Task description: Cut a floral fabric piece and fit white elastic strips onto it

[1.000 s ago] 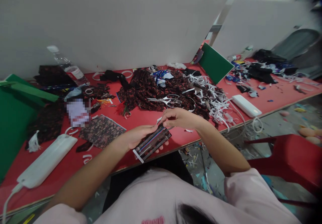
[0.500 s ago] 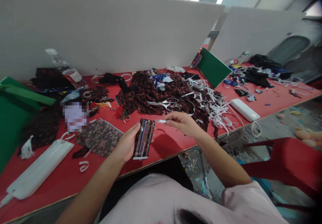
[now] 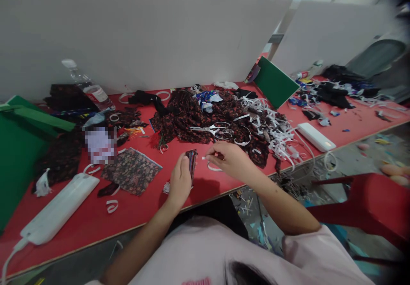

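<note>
My left hand [image 3: 181, 176] is wrapped round a narrow dark patterned fabric piece [image 3: 192, 163] with blue and white lines, turned nearly edge-on, just above the red table [image 3: 144, 216]. Close to its right, my right hand [image 3: 229, 159] is closed in a pinch, with a thin white strip [image 3: 214, 168] showing at and below the fingertips. Behind the hands, silver scissors [image 3: 213, 130] lie on a heap of dark floral fabric [image 3: 182, 120]. A flat floral fabric piece [image 3: 131, 171] lies to the left of my left hand. White fringe [image 3: 166, 187] shows beside that hand.
White power strips [image 3: 60, 210] [image 3: 316, 137] lie left and right. White strip scraps [image 3: 278, 127] are piled at the heap's right. Green boards [image 3: 277, 82] stand on the table, and a plastic bottle [image 3: 96, 95] leans at the back left. A red stool [image 3: 378, 208] stands right.
The white strip, stretched straight beside the fabric piece before, now curls beneath my right fingers. My left hand has turned the fabric piece from face-up to nearly edge-on.
</note>
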### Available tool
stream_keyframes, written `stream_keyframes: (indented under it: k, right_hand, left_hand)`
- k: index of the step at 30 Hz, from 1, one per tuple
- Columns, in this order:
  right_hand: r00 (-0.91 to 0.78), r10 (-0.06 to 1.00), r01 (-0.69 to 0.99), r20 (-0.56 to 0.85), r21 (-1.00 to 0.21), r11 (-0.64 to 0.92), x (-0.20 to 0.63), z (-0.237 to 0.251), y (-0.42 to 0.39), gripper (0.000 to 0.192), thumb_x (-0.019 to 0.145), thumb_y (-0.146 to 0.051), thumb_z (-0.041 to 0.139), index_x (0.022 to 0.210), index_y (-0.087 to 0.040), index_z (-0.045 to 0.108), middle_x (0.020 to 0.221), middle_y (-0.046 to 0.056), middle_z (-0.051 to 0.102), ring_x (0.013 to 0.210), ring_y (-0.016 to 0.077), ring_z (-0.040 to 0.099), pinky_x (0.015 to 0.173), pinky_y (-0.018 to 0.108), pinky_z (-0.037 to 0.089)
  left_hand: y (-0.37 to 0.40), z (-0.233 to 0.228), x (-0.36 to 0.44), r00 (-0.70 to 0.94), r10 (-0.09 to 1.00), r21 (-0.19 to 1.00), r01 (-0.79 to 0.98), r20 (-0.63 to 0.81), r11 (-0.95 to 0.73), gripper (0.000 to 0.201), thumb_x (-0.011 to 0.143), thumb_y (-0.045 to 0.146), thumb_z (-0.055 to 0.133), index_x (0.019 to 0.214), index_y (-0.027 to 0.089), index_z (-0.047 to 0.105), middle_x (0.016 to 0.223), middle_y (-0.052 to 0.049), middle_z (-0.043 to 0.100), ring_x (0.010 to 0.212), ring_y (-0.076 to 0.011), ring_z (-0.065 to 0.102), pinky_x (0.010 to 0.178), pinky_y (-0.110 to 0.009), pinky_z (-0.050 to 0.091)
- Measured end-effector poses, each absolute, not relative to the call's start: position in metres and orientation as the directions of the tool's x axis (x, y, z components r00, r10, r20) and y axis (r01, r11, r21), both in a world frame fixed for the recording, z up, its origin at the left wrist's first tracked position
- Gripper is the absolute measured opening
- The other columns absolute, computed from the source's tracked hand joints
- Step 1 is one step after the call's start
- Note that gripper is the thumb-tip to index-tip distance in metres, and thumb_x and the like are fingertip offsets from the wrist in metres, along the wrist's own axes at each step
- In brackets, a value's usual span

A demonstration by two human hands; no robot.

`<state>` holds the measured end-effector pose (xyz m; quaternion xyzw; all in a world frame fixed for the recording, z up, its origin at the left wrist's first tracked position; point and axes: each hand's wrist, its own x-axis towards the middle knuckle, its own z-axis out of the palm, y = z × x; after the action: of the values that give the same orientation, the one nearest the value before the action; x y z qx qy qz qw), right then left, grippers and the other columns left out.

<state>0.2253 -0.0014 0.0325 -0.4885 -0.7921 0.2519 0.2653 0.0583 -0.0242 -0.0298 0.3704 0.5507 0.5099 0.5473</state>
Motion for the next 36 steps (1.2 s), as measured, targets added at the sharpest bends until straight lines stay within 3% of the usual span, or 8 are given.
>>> stream_keyframes:
  k: [3, 5, 16, 26, 32, 34, 36]
  right_hand:
    - [-0.406, 0.899, 0.596, 0.165, -0.698, 0.397, 0.213, 0.039, -0.005, 0.01, 0.08, -0.021, 0.056, 0.075, -0.018, 0.064, 0.07, 0.0, 0.064, 0.06, 0.009, 0.052, 0.057, 0.021, 0.036]
    - [-0.387, 0.909, 0.596, 0.152, -0.712, 0.373, 0.207, 0.04, -0.005, 0.01, 0.08, -0.022, 0.057, 0.075, -0.018, 0.063, 0.068, -0.001, 0.063, 0.058, 0.0083, 0.051, 0.055, 0.02, 0.035]
    - [-0.357, 0.906, 0.706, 0.227, -0.569, 0.421, 0.198, 0.039, -0.004, 0.01, 0.082, -0.024, 0.056, 0.078, -0.018, 0.063, 0.076, 0.002, 0.065, 0.066, 0.0119, 0.055, 0.058, 0.023, 0.035]
    - [-0.383, 0.875, 0.65, 0.297, -0.586, 0.484, 0.197, 0.041, -0.009, 0.013, 0.083, -0.018, 0.054, 0.077, -0.018, 0.065, 0.071, 0.002, 0.063, 0.068, 0.0125, 0.055, 0.062, 0.023, 0.039]
    - [-0.503, 0.828, 0.545, 0.248, -0.653, 0.526, 0.211, 0.046, -0.017, 0.027, 0.087, -0.018, 0.048, 0.107, -0.027, 0.064, 0.091, 0.002, 0.067, 0.083, 0.0138, 0.058, 0.07, 0.023, 0.042]
    - [-0.512, 0.84, 0.568, 0.181, -0.662, 0.489, 0.215, 0.049, -0.02, 0.033, 0.086, -0.017, 0.047, 0.114, -0.029, 0.059, 0.094, 0.0, 0.067, 0.079, 0.0131, 0.059, 0.069, 0.023, 0.041]
    - [-0.464, 0.878, 0.636, 0.12, -0.645, 0.424, 0.219, 0.053, -0.022, 0.033, 0.085, -0.021, 0.049, 0.116, -0.027, 0.057, 0.084, 0.0, 0.068, 0.068, 0.0126, 0.059, 0.063, 0.023, 0.039]
  left_hand:
    - [-0.028, -0.026, 0.062, -0.168, 0.984, 0.998, 0.012, -0.054, 0.057, 0.025, 0.086, 0.03, 0.044, 0.1, 0.022, 0.063, 0.111, -0.005, 0.062, 0.114, -0.0177, 0.05, 0.1, -0.026, 0.031]
    - [-0.031, -0.023, 0.063, -0.117, 0.993, 0.998, 0.064, -0.016, 0.024, 0.028, 0.088, 0.03, 0.04, 0.103, 0.022, 0.062, 0.112, -0.005, 0.062, 0.112, -0.0178, 0.051, 0.099, -0.026, 0.032]
    - [-0.036, -0.015, 0.065, -0.104, 0.995, 1.0, -0.006, -0.004, 0.003, 0.025, 0.085, 0.027, 0.046, 0.099, 0.022, 0.066, 0.11, -0.005, 0.064, 0.11, -0.0191, 0.053, 0.098, -0.027, 0.035]
    - [-0.036, -0.01, 0.061, -0.023, 0.995, 0.989, 0.11, 0.101, -0.098, 0.031, 0.087, 0.033, 0.043, 0.107, 0.023, 0.064, 0.115, -0.005, 0.063, 0.114, -0.0187, 0.051, 0.1, -0.026, 0.033]
    - [-0.033, -0.003, 0.054, -0.011, 0.997, 0.987, 0.139, 0.082, -0.08, 0.037, 0.089, 0.038, 0.036, 0.116, 0.024, 0.059, 0.125, -0.004, 0.057, 0.119, -0.0171, 0.048, 0.101, -0.027, 0.031]
    - [-0.034, -0.002, 0.053, -0.02, 0.997, 0.987, 0.14, 0.077, -0.074, 0.039, 0.089, 0.04, 0.035, 0.116, 0.023, 0.058, 0.122, -0.005, 0.058, 0.117, -0.0174, 0.049, 0.1, -0.027, 0.033]
    - [-0.035, -0.002, 0.051, -0.027, 0.999, 0.993, 0.117, 0.03, -0.027, 0.043, 0.089, 0.044, 0.034, 0.12, 0.023, 0.055, 0.112, -0.006, 0.064, 0.106, -0.0177, 0.056, 0.092, -0.027, 0.041]
